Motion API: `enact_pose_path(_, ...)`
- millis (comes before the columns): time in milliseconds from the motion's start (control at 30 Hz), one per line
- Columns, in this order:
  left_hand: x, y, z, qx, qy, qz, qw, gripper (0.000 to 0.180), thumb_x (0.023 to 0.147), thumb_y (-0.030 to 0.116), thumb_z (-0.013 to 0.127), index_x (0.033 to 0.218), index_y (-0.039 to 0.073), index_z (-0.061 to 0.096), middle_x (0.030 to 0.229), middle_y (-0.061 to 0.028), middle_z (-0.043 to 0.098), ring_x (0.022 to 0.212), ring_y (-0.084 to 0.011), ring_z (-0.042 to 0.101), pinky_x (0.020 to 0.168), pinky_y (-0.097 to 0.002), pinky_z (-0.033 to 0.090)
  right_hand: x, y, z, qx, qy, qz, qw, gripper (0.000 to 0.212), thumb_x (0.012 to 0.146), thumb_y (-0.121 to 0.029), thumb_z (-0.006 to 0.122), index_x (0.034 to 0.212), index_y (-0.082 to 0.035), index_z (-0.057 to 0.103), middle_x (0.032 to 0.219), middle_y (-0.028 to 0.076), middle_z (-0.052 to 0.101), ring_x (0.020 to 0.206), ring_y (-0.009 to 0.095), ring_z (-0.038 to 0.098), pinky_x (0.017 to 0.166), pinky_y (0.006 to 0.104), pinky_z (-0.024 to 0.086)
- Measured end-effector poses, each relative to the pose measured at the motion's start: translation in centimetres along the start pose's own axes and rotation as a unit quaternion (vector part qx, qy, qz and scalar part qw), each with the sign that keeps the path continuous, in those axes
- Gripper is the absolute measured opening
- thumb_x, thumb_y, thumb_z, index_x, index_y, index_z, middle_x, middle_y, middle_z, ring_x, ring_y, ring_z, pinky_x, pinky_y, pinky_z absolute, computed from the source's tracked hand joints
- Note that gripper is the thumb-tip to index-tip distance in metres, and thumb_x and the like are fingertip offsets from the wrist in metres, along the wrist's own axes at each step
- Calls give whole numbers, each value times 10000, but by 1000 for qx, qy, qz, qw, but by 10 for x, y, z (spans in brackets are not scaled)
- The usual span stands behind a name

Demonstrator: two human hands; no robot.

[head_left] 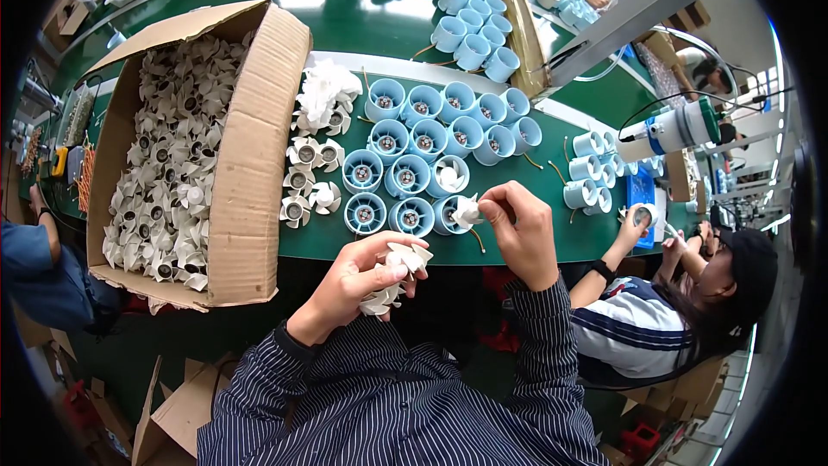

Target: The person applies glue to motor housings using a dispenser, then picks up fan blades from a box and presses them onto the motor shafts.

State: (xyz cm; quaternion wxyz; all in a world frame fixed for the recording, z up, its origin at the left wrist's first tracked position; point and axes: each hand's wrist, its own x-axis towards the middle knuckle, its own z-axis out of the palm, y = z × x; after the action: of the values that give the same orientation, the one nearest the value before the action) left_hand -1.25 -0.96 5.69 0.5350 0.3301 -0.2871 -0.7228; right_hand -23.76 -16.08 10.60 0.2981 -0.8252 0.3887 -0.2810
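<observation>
My left hand is closed around a few white fan impellers, held just off the table's near edge. Between the fingertips of my right hand is a single white fan impeller. It is at the right side of a light blue round housing in the nearest row; whether the two touch I cannot tell. Right behind, another blue housing has an impeller sitting in it. The other blue housings stand in rows with their motor centres showing.
A big cardboard box full of impellers stands at the left. Loose impellers and a crumpled white bag lie beside it. More blue housings stand farther back. At the right, a co-worker sits holding a round part near a blue tray.
</observation>
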Motion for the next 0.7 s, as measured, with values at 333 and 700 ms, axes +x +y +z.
enact_pose_path(333,1,-4,2,-3,4,-7,1000,499,974,229,687,1409,4,591,1101,-154,718,897,-176,727,531,-264,609,-2,5,15,1,-15,64,998,138,993,-87,696,943,38,667,753,78,660,666,143,620,616,298,492)
enact_pose_path(700,1,-7,5,5,12,-17,1000,502,974,239,689,1413,15,592,1110,-149,714,896,-173,727,528,-267,602,-6,3,13,-8,-34,61,998,99,967,-59,711,959,35,680,786,90,663,651,156,610,606,306,480)
